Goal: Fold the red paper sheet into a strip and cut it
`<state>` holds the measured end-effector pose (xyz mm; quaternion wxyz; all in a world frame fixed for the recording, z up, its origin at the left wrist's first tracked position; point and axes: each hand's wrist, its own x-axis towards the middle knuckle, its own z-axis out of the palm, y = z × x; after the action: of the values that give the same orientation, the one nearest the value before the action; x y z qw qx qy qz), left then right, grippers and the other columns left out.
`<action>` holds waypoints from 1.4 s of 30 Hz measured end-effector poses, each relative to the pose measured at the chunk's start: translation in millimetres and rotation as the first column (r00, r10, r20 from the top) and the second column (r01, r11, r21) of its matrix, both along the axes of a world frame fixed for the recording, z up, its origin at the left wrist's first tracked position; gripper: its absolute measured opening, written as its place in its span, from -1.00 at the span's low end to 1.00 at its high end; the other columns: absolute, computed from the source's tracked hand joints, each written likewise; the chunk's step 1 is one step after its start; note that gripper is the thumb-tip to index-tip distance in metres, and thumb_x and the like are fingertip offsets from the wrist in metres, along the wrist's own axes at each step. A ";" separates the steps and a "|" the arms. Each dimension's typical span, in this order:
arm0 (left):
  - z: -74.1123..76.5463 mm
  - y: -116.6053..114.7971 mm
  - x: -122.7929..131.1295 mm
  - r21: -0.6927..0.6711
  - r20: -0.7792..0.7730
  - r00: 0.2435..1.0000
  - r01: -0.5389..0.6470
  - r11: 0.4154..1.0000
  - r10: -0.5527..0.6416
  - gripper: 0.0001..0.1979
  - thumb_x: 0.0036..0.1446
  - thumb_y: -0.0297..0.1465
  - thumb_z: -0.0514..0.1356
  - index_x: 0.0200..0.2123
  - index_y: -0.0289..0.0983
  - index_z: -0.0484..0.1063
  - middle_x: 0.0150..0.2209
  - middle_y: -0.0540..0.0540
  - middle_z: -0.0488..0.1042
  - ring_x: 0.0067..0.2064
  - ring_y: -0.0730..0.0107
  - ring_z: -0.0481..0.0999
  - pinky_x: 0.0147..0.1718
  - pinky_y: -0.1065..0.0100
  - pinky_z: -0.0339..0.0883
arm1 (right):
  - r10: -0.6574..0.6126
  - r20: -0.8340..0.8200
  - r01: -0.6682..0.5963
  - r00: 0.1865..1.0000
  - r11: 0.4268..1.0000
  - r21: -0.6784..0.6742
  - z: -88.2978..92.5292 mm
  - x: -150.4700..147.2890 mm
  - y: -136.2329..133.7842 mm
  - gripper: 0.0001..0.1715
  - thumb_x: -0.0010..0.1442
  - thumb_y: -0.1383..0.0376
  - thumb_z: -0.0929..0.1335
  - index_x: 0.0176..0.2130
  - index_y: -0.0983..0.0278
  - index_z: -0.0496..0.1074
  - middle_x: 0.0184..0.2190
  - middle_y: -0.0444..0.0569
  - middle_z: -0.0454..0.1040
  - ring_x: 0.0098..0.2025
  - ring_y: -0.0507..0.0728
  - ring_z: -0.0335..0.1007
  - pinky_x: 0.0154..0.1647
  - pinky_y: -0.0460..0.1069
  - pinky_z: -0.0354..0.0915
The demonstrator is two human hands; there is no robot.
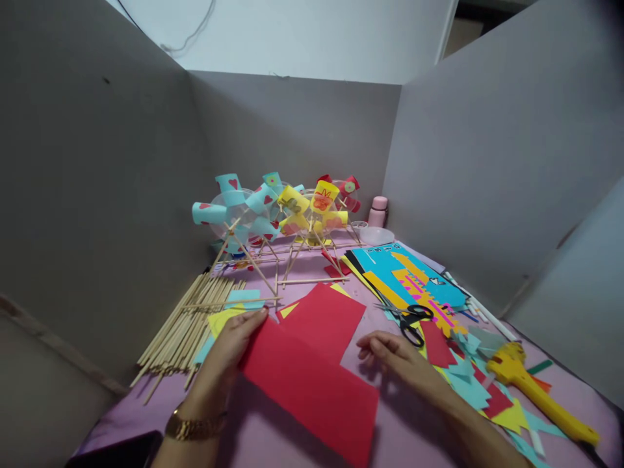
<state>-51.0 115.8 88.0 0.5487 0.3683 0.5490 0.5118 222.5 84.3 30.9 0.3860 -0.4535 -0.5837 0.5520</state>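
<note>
1. L of L hand's (240,333) grip: stick pile (178,325) blocks.
2. Beyond grip: blue wheel (234,207) in way.
3. R of grip, past held red sheet (314,390): bare cloth (419,435), passable.
4. Further R: scissors (414,314), scraps (468,377), glue gun (543,396) obstruct.

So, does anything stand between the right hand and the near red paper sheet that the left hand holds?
Nothing visible does. Between the right hand and the near red paper sheet, held by the left hand, pink-purple cloth shows. The black-handled scissors lie beyond the right hand, outside that gap.
</note>
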 end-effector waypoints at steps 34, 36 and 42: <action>-39.4 -7.1 54.5 0.083 0.431 0.894 -0.175 0.981 0.123 -0.79 -0.08 -0.27 0.32 -0.35 -0.22 0.48 -0.49 0.11 0.55 -0.55 0.52 0.47 -0.54 0.52 0.35 | 0.105 -0.299 -0.121 0.949 0.992 -0.034 -27.9 -50.3 -14.3 -0.48 -0.05 -0.06 0.41 -0.47 0.36 0.36 -0.59 -0.19 0.21 -0.55 -0.05 0.07 -0.54 -0.14 0.04; -41.7 -7.2 55.3 0.090 0.431 0.891 -0.198 0.976 0.141 -0.79 -0.05 -0.26 0.30 -0.34 -0.23 0.47 -0.46 0.10 0.55 -0.53 0.52 0.47 -0.52 0.51 0.36 | 0.145 -0.290 -0.164 0.946 0.986 -0.040 -25.9 -47.3 -16.5 -0.48 -0.03 -0.06 0.40 -0.47 0.37 0.38 -0.59 -0.19 0.21 -0.55 -0.05 0.06 -0.54 -0.14 0.02; -38.6 -8.5 57.3 0.079 0.430 0.880 -0.257 0.963 0.200 -0.86 -0.01 -0.29 0.27 -0.37 -0.20 0.43 -0.48 0.14 0.52 -0.50 0.54 0.47 -0.46 0.49 0.38 | 0.317 -0.032 -0.319 0.948 0.944 -0.080 -24.4 -29.8 -19.0 -0.46 -0.05 -0.07 0.41 -0.62 0.32 0.28 -0.71 -0.27 0.10 -0.65 -0.10 -0.06 -0.67 -0.15 -0.19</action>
<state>6.3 107.2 49.3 0.5633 0.2186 0.4228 0.6754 192.8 65.3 6.5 0.2779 -0.3639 -0.6217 0.6354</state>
